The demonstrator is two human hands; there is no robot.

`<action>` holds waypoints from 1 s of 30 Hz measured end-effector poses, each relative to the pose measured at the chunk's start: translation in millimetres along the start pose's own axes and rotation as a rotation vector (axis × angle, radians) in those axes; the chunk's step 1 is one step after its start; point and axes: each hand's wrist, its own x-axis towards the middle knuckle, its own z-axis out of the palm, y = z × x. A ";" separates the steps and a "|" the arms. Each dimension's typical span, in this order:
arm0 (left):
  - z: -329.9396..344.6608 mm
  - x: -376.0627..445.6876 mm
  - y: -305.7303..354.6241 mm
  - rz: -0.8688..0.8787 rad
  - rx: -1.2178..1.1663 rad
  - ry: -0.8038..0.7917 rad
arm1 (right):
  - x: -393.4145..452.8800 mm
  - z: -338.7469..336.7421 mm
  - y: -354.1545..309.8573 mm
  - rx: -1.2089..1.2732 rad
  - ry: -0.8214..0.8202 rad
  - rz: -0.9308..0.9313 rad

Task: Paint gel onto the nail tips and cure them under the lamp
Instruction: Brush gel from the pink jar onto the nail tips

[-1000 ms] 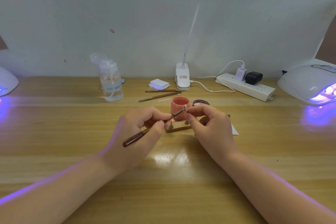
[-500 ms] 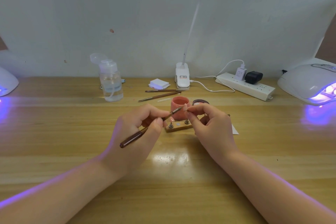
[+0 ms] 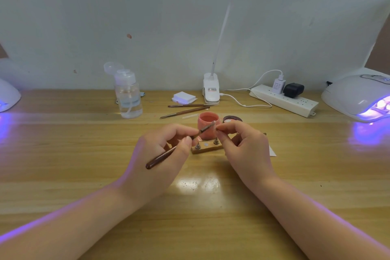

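Your left hand (image 3: pixel 160 154) grips the dark-handled brush (image 3: pixel 168 153), its tip meeting the nail tip (image 3: pixel 216 129) pinched between your right hand's (image 3: pixel 245 150) thumb and forefinger. Just beyond stands the wooden holder (image 3: pixel 207 148), then the pink gel pot (image 3: pixel 208 125). The curing lamp (image 3: pixel 358 96) glows violet at far right.

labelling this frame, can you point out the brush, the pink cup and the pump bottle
brush (image 3: pixel 160 159), head view, dark wooden handle.
pink cup (image 3: pixel 207 118), head view, inner rim.
pump bottle (image 3: pixel 128 101), head view, clear body.
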 end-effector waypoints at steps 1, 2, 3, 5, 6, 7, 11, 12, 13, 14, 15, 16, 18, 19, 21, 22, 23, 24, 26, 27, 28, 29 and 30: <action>-1.3 -0.4 -0.2 0.001 0.013 -0.014 | 0.1 0.0 -0.1 -0.004 -0.001 -0.002; -2.3 -0.8 -0.5 0.002 0.022 -0.016 | 0.3 0.0 0.1 -0.004 -0.003 -0.001; -3.3 -1.6 -0.8 0.005 0.025 -0.007 | 0.5 0.1 0.2 -0.002 -0.005 0.001; -3.1 -2.4 -0.3 0.010 0.012 0.032 | 0.6 0.5 -0.2 -0.003 -0.005 -0.003; -2.0 -2.1 0.2 0.008 0.005 0.046 | 0.6 0.6 -0.4 -0.005 -0.002 -0.006; -0.8 -1.6 0.6 0.005 0.004 0.049 | 0.7 0.7 -0.6 -0.006 0.000 -0.009; -1.2 -1.0 -0.2 -0.002 0.039 -0.006 | 0.6 0.8 -0.4 -0.001 0.000 -0.007; -1.9 -1.4 -0.2 0.013 0.044 -0.012 | 1.0 0.9 0.1 0.000 -0.001 0.001; -2.2 -1.8 0.3 0.027 0.043 -0.007 | 1.3 1.0 0.4 0.000 -0.002 0.007; -1.8 -2.2 1.1 0.038 0.038 0.007 | 1.3 1.1 0.6 0.000 -0.002 0.008; -0.9 -2.2 2.0 0.040 0.031 0.023 | 1.1 1.1 0.7 -0.001 -0.002 0.006; 0.0 -1.8 2.7 0.031 0.028 0.031 | 1.0 1.1 0.6 0.000 -0.002 0.005; 0.3 -0.8 2.9 -0.006 0.046 -0.002 | 0.8 1.1 0.9 0.002 -0.006 0.013; -0.4 -0.4 3.2 -0.020 0.050 -0.029 | 0.8 1.1 0.9 0.006 -0.008 0.021; -2.4 2.5 6.5 -0.036 0.007 -0.038 | 1.0 1.3 1.0 0.024 -0.010 0.033; -3.2 6.5 9.0 -0.046 -0.024 -0.018 | 1.4 1.5 1.3 0.034 -0.009 0.039; -3.5 12.3 11.7 -0.065 -0.047 0.014 | 1.5 1.8 1.2 0.039 -0.008 0.048; -3.6 20.1 13.8 -0.100 -0.060 0.045 | 1.7 2.1 1.1 0.043 -0.007 0.057; -4.7 41.0 15.1 -0.210 -0.038 0.055 | 1.5 3.3 0.5 0.056 0.000 0.069; -4.9 53.1 14.6 -0.266 0.000 0.028 | 1.4 3.6 0.1 0.062 0.004 0.071; -4.0 65.4 13.9 -0.312 0.043 -0.001 | 1.2 3.7 -0.6 0.068 0.006 0.073; -2.6 77.5 12.4 -0.349 0.083 -0.018 | 1.1 3.7 -1.4 0.075 0.004 0.076; -0.6 89.7 10.4 -0.384 0.118 -0.026 | 1.2 3.8 -2.0 0.084 -0.001 0.079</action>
